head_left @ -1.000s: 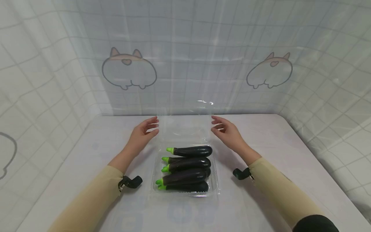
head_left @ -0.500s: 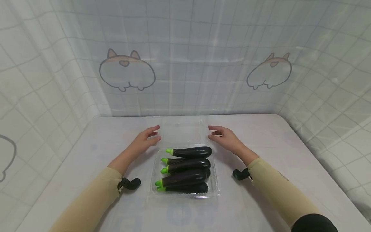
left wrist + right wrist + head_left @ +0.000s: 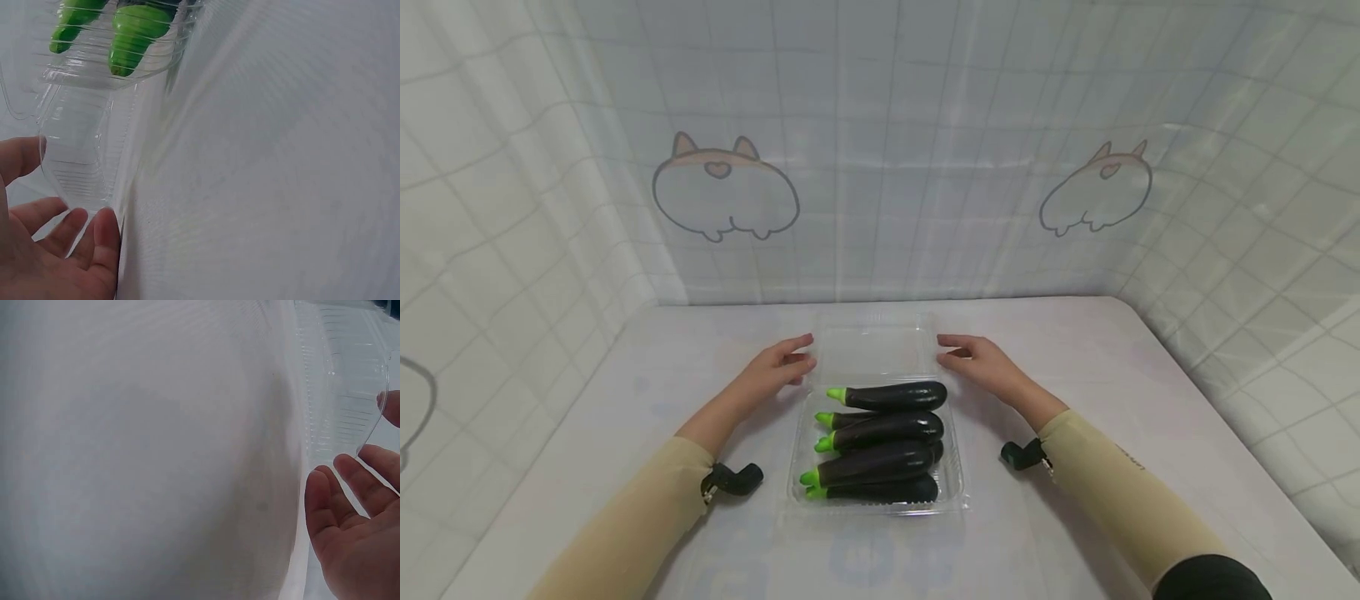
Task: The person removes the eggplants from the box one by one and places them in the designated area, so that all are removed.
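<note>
Behind the clear ribbed plastic tray [image 3: 956,471] of glossy near-black, green-stemmed eggplants [image 3: 887,429] on the white desk [image 3: 1075,350], its transparent lid [image 3: 876,350] is folded back between the left hand [image 3: 773,370] and right hand [image 3: 979,361], each grip loosely spread at a side edge, seemingly to steady it.

My two hands have brought the clear lid down and back.
A second ago the far edge of the lid [image 3: 876,350] stood up past the back of the table [image 3: 1052,321], against the wall sheet [image 3: 880,167]; now it sits below that line, the lid leaning much flatter behind the container [image 3: 957,467]. My left hand [image 3: 769,371] and right hand [image 3: 990,365] have dropped along with it, and the gap between my fingertips has narrowed slightly.
</note>
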Demonstrator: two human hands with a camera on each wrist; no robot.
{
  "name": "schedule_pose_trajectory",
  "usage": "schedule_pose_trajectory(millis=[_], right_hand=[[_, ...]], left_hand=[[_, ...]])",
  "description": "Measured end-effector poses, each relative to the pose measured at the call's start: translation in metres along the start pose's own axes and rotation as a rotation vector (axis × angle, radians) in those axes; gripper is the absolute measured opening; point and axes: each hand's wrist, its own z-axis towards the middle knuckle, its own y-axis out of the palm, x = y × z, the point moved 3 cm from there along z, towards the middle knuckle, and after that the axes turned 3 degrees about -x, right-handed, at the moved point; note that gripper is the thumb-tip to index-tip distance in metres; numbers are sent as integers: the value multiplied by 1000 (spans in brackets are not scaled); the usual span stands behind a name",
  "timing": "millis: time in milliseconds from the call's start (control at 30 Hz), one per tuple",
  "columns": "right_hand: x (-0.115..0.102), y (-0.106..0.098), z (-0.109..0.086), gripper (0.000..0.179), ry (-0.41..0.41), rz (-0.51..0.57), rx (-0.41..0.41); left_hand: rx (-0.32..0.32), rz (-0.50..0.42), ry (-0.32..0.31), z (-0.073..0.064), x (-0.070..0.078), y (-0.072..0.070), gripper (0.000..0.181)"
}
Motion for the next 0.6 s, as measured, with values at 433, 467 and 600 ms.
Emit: schedule_pose_trajectory(millis=[433, 467, 600], right_hand=[[5, 2, 4, 52, 6, 36, -10], [5, 3, 4, 52, 8, 40, -13], [6, 4, 4, 53, 13, 51, -16]], left_hand=[[33, -30, 48, -3, -1, -4, 73], [39, -22, 53, -4, 0, -4, 72], [55, -24, 57, -10, 2, -5, 71]])
